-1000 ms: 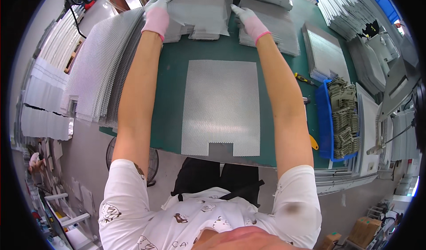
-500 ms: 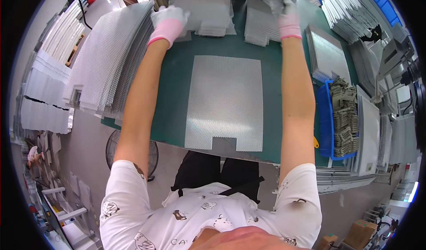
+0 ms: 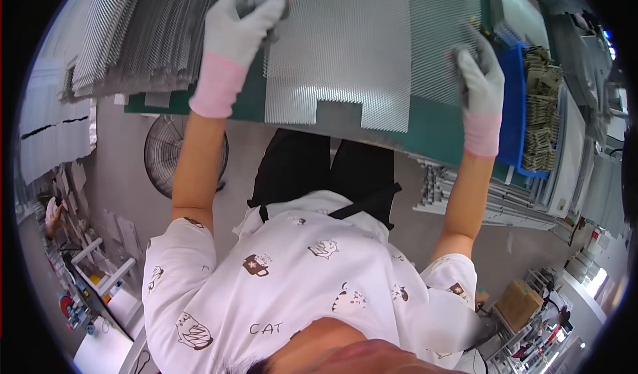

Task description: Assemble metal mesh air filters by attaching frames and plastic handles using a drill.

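A silver mesh panel (image 3: 339, 48) with a rectangular notch in its near edge lies on the green worktable (image 3: 432, 118). My left hand (image 3: 242, 25), in a white glove with grey fingers and a pink cuff, hovers by its left edge. Its fingers are loosely bent and apart, and no thing shows in them. On the right, my gloved right hand (image 3: 480, 75) pinches the right edge of a second mesh sheet (image 3: 438, 35). That sheet is see-through over the green tabletop and blurred; its left part seems to overlap the first panel, but where it ends I cannot tell.
A thick stack of mesh panels (image 3: 146, 35) stands on the left. At right, a blue bin (image 3: 512, 108) holds many greenish-beige flat pieces, with more panels (image 3: 568, 155) beside it. A floor fan (image 3: 176, 155) stands below the table's left side.
My view has tilted down toward my body. Both hands have come back from the far stacks toward me, the right one bringing a mesh sheet with it. The notched panel still lies on the table.
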`<action>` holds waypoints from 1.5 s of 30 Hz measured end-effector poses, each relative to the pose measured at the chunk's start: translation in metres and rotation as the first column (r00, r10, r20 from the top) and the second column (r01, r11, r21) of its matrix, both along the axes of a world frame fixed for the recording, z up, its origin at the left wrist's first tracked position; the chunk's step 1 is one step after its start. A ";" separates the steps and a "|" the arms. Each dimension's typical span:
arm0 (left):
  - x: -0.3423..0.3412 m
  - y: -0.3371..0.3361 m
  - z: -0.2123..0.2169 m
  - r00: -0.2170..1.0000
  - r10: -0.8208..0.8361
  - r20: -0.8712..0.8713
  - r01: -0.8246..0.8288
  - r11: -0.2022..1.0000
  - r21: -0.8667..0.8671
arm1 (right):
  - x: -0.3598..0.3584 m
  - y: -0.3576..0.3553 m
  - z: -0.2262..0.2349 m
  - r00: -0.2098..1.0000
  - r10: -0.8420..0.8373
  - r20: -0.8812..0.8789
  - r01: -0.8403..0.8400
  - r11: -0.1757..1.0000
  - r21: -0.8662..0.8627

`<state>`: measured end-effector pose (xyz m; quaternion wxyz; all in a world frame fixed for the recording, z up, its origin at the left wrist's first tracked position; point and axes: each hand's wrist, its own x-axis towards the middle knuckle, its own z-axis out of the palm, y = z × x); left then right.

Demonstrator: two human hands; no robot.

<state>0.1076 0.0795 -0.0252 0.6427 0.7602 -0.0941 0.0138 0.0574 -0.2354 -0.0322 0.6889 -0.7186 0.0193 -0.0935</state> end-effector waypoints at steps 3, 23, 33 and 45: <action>-0.026 -0.003 -0.036 0.983 0.130 -0.126 -0.122 0.990 0.072 | -0.022 0.013 -0.025 0.982 -0.097 -0.162 0.045 0.954 -0.296; -0.046 0.009 -0.079 0.975 0.170 -0.144 -0.108 0.926 0.362 | -0.037 0.031 -0.078 0.977 -0.118 -0.176 0.016 0.869 -0.495; -0.047 0.003 -0.071 0.977 0.198 -0.079 -0.132 0.854 0.502 | -0.037 0.037 -0.073 0.978 -0.125 -0.167 0.004 0.811 -0.586; -0.043 0.003 -0.070 0.971 0.236 0.035 -0.184 0.644 0.743 | -0.022 0.057 -0.044 0.828 -0.224 -0.515 -0.382 0.447 -0.809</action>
